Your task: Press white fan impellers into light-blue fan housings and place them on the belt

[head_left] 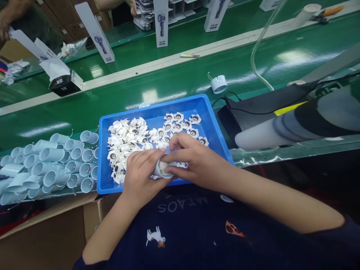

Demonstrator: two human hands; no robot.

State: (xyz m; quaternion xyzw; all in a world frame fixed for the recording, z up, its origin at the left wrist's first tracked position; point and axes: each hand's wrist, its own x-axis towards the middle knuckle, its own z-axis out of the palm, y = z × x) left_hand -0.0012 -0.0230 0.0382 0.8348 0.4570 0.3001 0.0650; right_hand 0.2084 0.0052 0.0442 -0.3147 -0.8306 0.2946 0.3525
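Left hand is wrapped round a tube, tilted over the near side of the blue tray; right hand has thumb and fingers dipping into its mouth. There's a white piece in there, probably like the fans in the tray. Can't tell if the right fingers are pinching it. I'd guess it's the seating step, so the next move calls for a gentle, square push. Tube's pale blue, smooth, plasticky. Fans are white with curvy blades, dark hubs, heaped left, spread out right. More tubes lie stacked left, wires poking out, on the glossy green bench.
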